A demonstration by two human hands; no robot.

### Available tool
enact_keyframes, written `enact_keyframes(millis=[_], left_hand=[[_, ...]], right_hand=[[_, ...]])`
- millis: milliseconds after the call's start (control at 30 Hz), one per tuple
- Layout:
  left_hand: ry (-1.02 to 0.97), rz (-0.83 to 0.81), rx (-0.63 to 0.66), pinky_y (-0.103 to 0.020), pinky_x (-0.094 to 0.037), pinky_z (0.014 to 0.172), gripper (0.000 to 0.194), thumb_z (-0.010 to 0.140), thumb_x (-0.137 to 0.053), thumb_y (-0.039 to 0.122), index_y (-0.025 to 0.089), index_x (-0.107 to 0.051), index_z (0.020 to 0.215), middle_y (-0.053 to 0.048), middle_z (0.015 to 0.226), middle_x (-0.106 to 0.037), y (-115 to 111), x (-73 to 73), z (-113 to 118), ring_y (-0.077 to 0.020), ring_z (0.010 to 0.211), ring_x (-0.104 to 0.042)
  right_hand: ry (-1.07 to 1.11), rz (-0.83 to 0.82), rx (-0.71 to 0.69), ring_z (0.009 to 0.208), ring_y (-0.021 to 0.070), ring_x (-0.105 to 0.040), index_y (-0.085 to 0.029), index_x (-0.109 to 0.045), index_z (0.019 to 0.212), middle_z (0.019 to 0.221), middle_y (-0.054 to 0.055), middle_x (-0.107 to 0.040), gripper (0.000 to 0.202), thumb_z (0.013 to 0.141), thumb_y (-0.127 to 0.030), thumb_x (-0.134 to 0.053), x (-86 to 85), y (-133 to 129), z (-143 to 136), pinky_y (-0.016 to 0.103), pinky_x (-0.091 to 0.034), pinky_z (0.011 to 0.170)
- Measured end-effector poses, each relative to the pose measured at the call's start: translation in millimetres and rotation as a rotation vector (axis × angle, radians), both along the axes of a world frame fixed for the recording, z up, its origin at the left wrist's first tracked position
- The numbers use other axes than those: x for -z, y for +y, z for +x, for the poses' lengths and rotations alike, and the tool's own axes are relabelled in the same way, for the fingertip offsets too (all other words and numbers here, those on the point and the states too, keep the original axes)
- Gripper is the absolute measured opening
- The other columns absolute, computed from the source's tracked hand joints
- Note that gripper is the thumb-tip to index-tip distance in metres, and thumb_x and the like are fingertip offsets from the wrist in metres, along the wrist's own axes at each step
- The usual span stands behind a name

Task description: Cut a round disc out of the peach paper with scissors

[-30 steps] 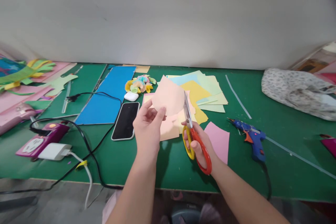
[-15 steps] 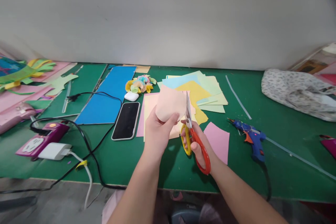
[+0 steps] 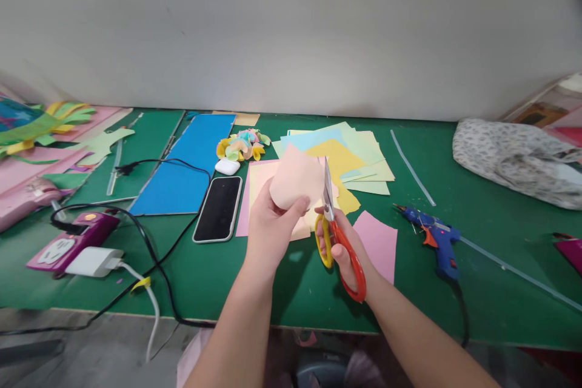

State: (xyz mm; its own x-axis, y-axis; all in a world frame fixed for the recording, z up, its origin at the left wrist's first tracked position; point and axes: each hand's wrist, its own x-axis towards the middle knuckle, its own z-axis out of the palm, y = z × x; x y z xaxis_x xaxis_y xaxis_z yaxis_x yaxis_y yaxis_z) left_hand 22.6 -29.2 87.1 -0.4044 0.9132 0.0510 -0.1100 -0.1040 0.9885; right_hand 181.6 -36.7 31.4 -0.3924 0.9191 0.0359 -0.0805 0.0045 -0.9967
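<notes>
A pale pink piece of paper [image 3: 296,179] with a rounded lower edge is pinched in my left hand [image 3: 273,227], thumb on top and fingers behind. My right hand [image 3: 348,242] grips scissors [image 3: 334,224] with one red and one yellow handle loop. Their blades point away from me along the paper's right edge; whether they touch it I cannot tell. Beneath my hands lie pink and cream sheets [image 3: 254,194]. A pink paper scrap [image 3: 376,245] rests just right of my right hand.
Yellow, blue and green sheets [image 3: 368,157] lie behind. To the left are a phone [image 3: 218,209], an earbud case [image 3: 227,166], paper flowers [image 3: 243,145], a blue board [image 3: 186,163] and a purple power strip [image 3: 75,242] with cables. A blue glue gun [image 3: 434,236] lies at right.
My right hand and the scissors have shifted very slightly to the right. The paper stays in my left hand, tilted a little differently.
</notes>
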Motion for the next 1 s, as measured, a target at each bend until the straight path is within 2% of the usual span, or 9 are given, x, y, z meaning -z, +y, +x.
enact_keyframes(millis=[200,467,700,867,1000], left_hand=[[0.019,0.036,-0.04,-0.028,-0.064,0.063,0.046,0.069,-0.09,0.025,0.019,-0.074,0.112,-0.002,0.091,-0.079,2.5,5.9,-4.9,-0.0191,0.075,-0.076],[-0.041,0.038,-0.116,-0.026,-0.062,0.059,0.052,0.061,-0.092,0.022,0.019,-0.073,0.109,0.002,0.076,-0.076,4.4,-2.7,-5.2,-0.0163,0.065,-0.074],[-0.049,0.096,-0.162,-0.024,-0.061,0.06,0.049,0.066,-0.092,0.022,0.018,-0.075,0.112,0.001,0.08,-0.08,5.3,1.7,-7.5,-0.0153,0.069,-0.075],[-0.081,0.098,-0.219,-0.022,-0.061,0.058,0.051,0.063,-0.094,0.025,0.018,-0.074,0.109,0.001,0.08,-0.081,4.6,-2.5,-6.7,-0.0139,0.067,-0.074],[-0.06,0.105,-0.209,-0.022,-0.061,0.059,0.05,0.062,-0.092,0.021,0.018,-0.075,0.109,0.001,0.081,-0.082,4.4,-3.3,-6.8,-0.0146,0.069,-0.076]], right_hand=[[-0.008,0.02,-0.001,0.071,0.0193,-0.051,-0.027,-0.059,0.135,0.092,0.0,-0.054,0.095,0.075,-0.101,-0.063,4.0,-0.7,2.3,0.033,-0.046,0.062],[-0.021,0.027,-0.02,0.071,0.0178,-0.051,-0.026,-0.061,0.135,0.092,0.0,-0.055,0.089,0.081,-0.097,-0.063,7.5,-1.5,6.3,0.032,-0.044,0.063],[-0.048,0.04,-0.035,0.068,0.0167,-0.048,-0.024,-0.061,0.137,0.089,0.0,-0.054,0.091,0.083,-0.096,-0.062,8.3,-0.5,9.1,0.031,-0.04,0.06],[-0.058,0.057,-0.054,0.064,0.0151,-0.043,-0.023,-0.062,0.137,0.084,-0.002,-0.053,0.089,0.084,-0.095,-0.062,7.2,-1.4,10.4,0.031,-0.04,0.059],[-0.064,0.012,-0.041,0.07,0.0173,-0.051,-0.024,-0.06,0.139,0.092,0.002,-0.058,0.096,0.079,-0.1,-0.061,6.3,-1.0,6.7,0.033,-0.045,0.063]])
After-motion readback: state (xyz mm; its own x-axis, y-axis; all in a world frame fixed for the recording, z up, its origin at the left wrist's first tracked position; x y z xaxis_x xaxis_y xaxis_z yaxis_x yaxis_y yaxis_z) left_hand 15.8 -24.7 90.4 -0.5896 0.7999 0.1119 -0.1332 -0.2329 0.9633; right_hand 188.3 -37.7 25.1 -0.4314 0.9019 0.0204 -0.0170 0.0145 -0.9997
